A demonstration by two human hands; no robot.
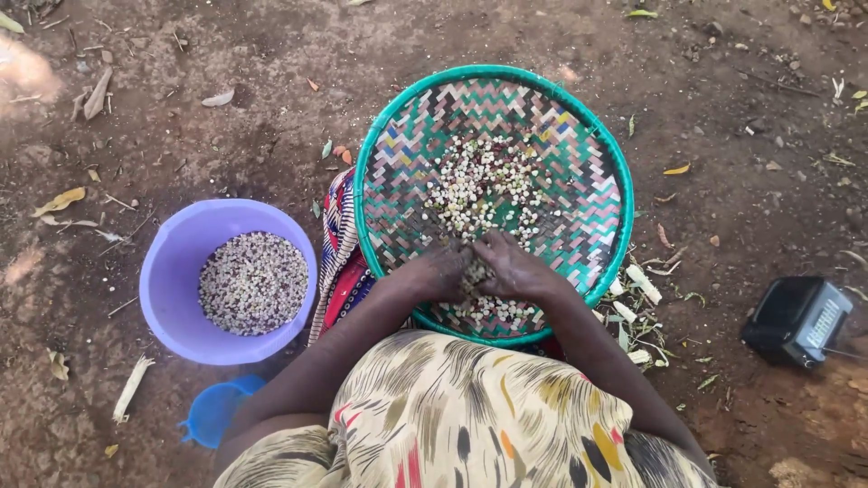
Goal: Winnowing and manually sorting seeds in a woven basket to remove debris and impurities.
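Both hands [477, 269], pressed together around a maize cob, could flick kernels [479, 185] over the woven tray's [384, 136] rim.

The fingertips of both the left hand [440, 271] and right hand [513, 267] are tucked under, so whatever is pinched between them can't really be made out. A strip of the woven tray [597, 145] is covered by the hands and forearms. The small blue cup [215, 411] is half hidden behind the arm and patterned dress [452, 425], itself cropped at the bottom edge. The kernels in the purple basin [176, 271] are too tiny to be told apart. The dark box's [796, 318] details are blurred.
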